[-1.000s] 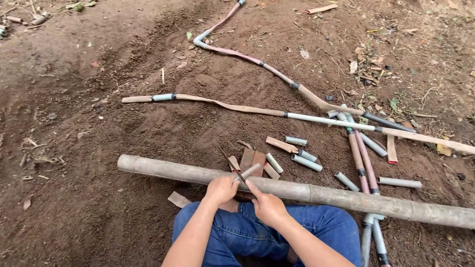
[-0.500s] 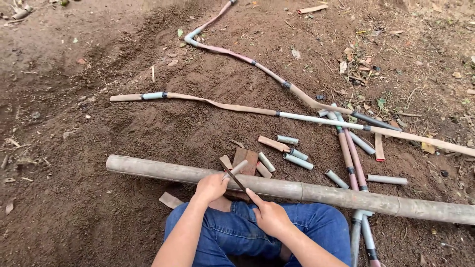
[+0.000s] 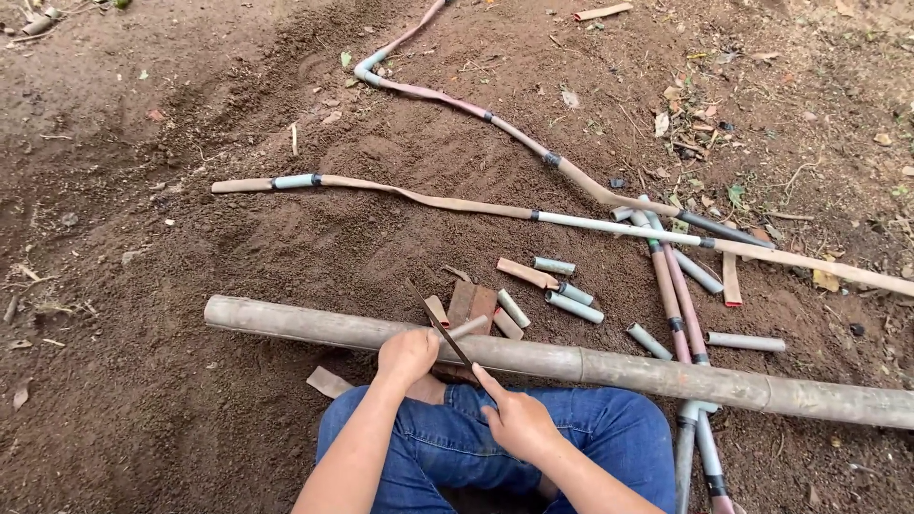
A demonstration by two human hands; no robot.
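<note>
Soft even daylight, seemingly sharp

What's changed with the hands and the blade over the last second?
The hands came apart: the right hand drew back toward the knee with its forefinger along the thin blade, which now slants up-left. The left hand kept its grip on the short pale piece on the long bamboo pole. Pole and scattered cut pieces stayed put.

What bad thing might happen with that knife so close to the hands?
The knife is thin, and the right hand has a finger along it, so a slip might cut that finger. The left hand pins a small stick on the round pole, which might roll and throw the cut off.
</note>
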